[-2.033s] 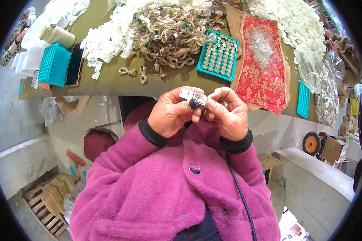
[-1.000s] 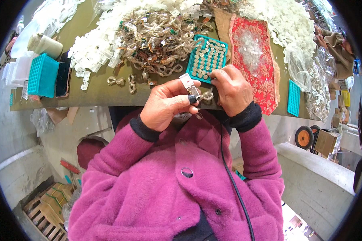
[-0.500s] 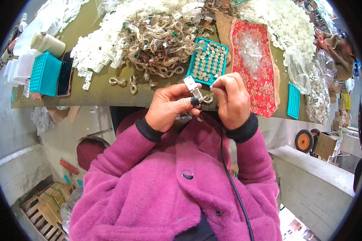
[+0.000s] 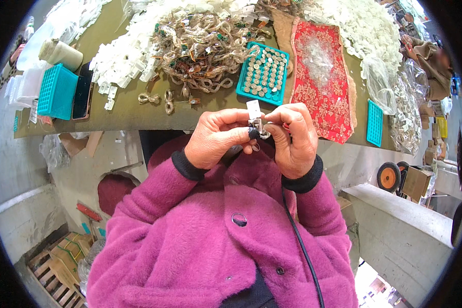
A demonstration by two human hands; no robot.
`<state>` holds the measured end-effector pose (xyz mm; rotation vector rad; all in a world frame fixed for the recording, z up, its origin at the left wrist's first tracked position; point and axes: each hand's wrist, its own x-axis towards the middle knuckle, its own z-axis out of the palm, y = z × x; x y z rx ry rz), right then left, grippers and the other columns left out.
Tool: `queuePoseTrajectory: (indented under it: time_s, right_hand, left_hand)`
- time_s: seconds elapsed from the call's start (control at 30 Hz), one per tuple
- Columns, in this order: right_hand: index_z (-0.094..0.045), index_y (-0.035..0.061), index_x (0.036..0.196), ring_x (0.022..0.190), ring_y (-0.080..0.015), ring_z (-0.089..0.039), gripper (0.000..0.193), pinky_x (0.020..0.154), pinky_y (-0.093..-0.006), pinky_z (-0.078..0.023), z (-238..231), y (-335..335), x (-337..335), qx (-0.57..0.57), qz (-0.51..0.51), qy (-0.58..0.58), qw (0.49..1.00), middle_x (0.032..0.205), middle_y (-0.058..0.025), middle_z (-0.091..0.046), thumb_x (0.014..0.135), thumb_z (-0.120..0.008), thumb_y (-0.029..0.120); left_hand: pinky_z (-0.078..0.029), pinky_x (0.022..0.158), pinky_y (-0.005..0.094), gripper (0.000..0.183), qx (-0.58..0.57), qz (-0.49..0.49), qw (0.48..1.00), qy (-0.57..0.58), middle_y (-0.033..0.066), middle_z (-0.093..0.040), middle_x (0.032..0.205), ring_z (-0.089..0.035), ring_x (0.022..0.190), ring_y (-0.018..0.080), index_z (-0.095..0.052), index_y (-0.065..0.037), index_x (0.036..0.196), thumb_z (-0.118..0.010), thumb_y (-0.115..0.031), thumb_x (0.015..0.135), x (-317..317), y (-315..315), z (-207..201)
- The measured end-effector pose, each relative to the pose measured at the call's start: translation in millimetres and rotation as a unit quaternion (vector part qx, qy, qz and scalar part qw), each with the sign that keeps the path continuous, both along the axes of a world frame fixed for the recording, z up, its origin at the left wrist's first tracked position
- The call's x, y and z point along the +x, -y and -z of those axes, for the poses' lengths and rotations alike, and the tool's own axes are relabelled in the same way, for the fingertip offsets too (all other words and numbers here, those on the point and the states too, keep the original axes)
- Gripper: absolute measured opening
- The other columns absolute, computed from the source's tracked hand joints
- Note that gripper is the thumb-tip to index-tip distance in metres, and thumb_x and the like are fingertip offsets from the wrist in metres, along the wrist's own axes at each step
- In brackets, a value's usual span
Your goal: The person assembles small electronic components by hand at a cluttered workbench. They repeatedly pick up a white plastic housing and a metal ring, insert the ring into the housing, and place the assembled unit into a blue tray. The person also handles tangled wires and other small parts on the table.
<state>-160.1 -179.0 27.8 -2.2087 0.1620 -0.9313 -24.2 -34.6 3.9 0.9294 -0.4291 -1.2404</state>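
Over the near table edge, my left hand [image 4: 222,134] pinches a small white plastic case [image 4: 254,109] whose lid stands up. A black wrap covers the tip of its thumb. My right hand [image 4: 295,134] meets the case from the other side, thumb and forefinger closed at its open part; anything between those fingertips is too small to make out. A bit of looped clear cord shows below the case. Just beyond my hands lies a teal tray [image 4: 262,74] with rows of small round silvery discs.
Coiled clear cords [image 4: 205,54] are heaped at the middle back, with white plastic cases [image 4: 120,64] to their left. A red patterned cloth [image 4: 321,82] bears clear small pieces. Stacked teal trays [image 4: 57,92] and a phone [image 4: 82,97] sit left; another teal tray [image 4: 374,123] lies right.
My right hand has moved left and down from near the disc tray to the case. The case has turned more upright in my left hand.
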Motion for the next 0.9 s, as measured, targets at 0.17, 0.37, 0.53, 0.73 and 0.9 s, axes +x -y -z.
queuePoseTrajectory:
  time_s: [0.17, 0.37, 0.53, 0.73, 0.9]
  right_hand:
    - [-0.066, -0.0001, 0.109, 0.085, -0.0309, -0.063, 0.031, 0.073, -0.0389, -0.054, 3.7, 1.0, -0.7, -0.072, -0.030, 0.012, 0.997, 0.098, -0.0154, -0.060, 0.080, -0.074, -0.008]
    - [-0.067, -0.0005, 0.109, 0.085, -0.0294, -0.064, 0.036, 0.072, -0.0384, -0.054, 8.1, 0.7, -3.4, -0.093, -0.060, -0.009, 0.994, 0.098, -0.0148, -0.063, 0.075, -0.074, -0.008]
    - [-0.068, 0.0018, 0.111, 0.086, -0.0283, -0.067, 0.038, 0.073, -0.0381, -0.055, 4.8, 3.9, -5.0, -0.124, -0.084, -0.014, 0.989, 0.097, -0.0110, -0.068, 0.074, -0.071, -0.005]
    - [-0.070, -0.0021, 0.107, 0.085, -0.0253, -0.068, 0.026, 0.074, -0.0357, -0.056, 2.9, 2.7, -0.7, -0.028, -0.084, -0.012, 0.996, 0.093, -0.0127, -0.069, 0.083, -0.071, -0.011]
    - [-0.072, 0.0007, 0.101, 0.085, -0.0289, -0.071, 0.016, 0.077, -0.0359, -0.056, 9.6, 21.1, 19.8, -0.074, 0.084, -0.084, 0.990, 0.094, -0.0144, -0.070, 0.086, -0.075, -0.003]
  left_hand:
    - [-0.057, 0.070, 0.0237, 0.031, -0.005, 0.018, 1.000, 0.012, 0.0089, -0.072, 0.102, -0.067, 0.079, 0.0104, -0.066, 0.005, 0.127, -0.068, -0.001, 0.097, -0.6, -2.4, -2.4]
    - [-0.058, 0.070, 0.0235, 0.030, 0.000, 0.022, 0.999, 0.025, 0.0068, -0.072, 0.100, -0.069, 0.079, 0.0105, -0.067, 0.004, 0.127, -0.069, -0.002, 0.097, -3.2, -6.5, 1.6]
    - [-0.057, 0.065, 0.0244, 0.026, -0.005, 0.037, 0.996, 0.081, 0.0047, -0.069, 0.095, -0.067, 0.073, 0.0111, -0.069, 0.002, 0.124, -0.067, -0.001, 0.098, 2.4, -8.1, 3.9]
    - [-0.053, 0.059, 0.0238, 0.023, 0.018, 0.041, 0.997, 0.070, 0.0070, -0.070, 0.095, -0.065, 0.069, 0.0106, -0.070, 0.003, 0.120, -0.065, -0.003, 0.098, 9.6, -8.7, 4.6]
    - [-0.048, 0.055, 0.0226, 0.026, 0.042, -0.008, 0.999, 0.017, 0.0109, -0.073, 0.097, -0.062, 0.064, 0.0096, -0.069, 0.004, 0.120, -0.063, -0.007, 0.097, 15.3, -5.6, 7.0]
